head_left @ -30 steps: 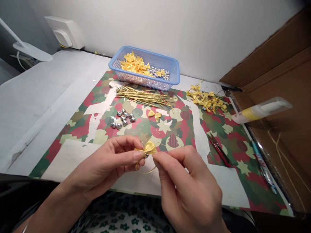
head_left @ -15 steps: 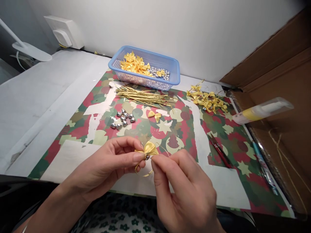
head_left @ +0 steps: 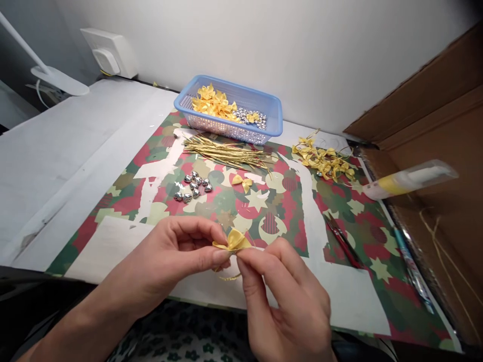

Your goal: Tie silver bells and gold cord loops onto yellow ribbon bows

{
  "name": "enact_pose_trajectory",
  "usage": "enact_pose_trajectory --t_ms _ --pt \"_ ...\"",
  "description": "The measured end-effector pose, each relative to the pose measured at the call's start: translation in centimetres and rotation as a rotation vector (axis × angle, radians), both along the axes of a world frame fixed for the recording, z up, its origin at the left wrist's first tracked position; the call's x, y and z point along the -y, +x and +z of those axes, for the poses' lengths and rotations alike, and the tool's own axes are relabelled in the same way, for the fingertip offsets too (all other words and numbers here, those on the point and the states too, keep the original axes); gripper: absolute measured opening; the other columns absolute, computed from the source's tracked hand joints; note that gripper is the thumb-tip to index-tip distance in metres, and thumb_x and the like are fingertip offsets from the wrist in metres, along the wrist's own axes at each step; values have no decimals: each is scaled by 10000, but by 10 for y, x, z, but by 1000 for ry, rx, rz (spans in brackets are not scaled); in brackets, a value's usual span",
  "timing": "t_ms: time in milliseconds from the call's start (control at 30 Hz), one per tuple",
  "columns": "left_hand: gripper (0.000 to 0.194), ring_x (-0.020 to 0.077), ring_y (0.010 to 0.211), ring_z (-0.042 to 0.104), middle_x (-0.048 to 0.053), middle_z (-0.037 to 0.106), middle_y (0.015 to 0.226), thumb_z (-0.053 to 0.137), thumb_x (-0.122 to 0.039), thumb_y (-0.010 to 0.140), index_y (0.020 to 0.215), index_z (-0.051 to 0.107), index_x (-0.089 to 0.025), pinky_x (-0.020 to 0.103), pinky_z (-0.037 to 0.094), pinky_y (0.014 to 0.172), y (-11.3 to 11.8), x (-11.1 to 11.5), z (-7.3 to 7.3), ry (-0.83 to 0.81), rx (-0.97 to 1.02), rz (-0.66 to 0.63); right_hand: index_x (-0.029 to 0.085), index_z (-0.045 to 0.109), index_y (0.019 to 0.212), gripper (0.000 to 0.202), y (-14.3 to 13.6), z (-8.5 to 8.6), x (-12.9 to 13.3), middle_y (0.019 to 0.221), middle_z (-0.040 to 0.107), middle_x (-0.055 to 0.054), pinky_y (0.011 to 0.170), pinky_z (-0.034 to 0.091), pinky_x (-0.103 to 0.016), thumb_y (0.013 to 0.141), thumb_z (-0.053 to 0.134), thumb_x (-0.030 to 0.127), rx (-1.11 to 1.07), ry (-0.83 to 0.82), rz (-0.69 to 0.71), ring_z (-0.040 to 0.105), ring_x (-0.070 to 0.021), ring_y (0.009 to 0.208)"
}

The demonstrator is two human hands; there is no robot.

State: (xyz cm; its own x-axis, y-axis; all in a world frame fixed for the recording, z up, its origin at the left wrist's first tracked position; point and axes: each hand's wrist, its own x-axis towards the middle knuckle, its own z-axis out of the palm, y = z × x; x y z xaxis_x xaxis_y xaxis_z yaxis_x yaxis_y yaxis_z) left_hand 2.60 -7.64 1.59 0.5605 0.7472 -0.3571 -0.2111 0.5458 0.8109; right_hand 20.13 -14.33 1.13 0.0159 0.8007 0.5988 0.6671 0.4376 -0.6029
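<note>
Between thumb and fingers, my left hand [head_left: 188, 249] pinches a small yellow ribbon bow [head_left: 237, 240] above the table's front edge. My right hand [head_left: 287, 296] is closed at the bow's right underside, its thumb and forefinger pinching what looks like a thin gold tie, mostly hidden by the fingertips. A gold end hangs below the bow. Past my hands lie several silver bells [head_left: 194, 185] in a loose group and a single yellow bow [head_left: 242, 182]. A bundle of gold ties [head_left: 226, 152] lies behind them.
A blue basket [head_left: 277, 113] with yellow bows and silver bells stands against the wall. Finished-looking bows with ties [head_left: 324, 160] lie in a heap at right. Nearby are red-handled scissors [head_left: 345, 244], a pen [head_left: 413, 269], a tilted bottle [head_left: 411, 179] and a cardboard box [head_left: 437, 120].
My right fingertips have come closer in under the bow, and the silver bell seen beneath it is now covered. The bow sits slightly lower in view; the camera has shifted a little.
</note>
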Motion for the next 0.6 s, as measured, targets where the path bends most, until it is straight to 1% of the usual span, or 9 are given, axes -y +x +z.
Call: enact_pose_trajectory --t_ms 200,600 --pt "97 78 748 723 -45 811 784 857 -163 837 832 805 -245 106 551 709 2 0 1 -22 20 0 173 682 930 204 -2 -2 2 727 469 6 521 414 -261 903 560 12 -70 -50 -10 492 -123 600" --pt "125 89 735 709 -29 805 772 802 -107 870 850 808 -230 140 540 710 4 4 0 -51 138 -34 198 692 937 223 -9 -2 8 734 482 11 524 420 -261 922 570 11 -209 -119 -33 494 -120 598"
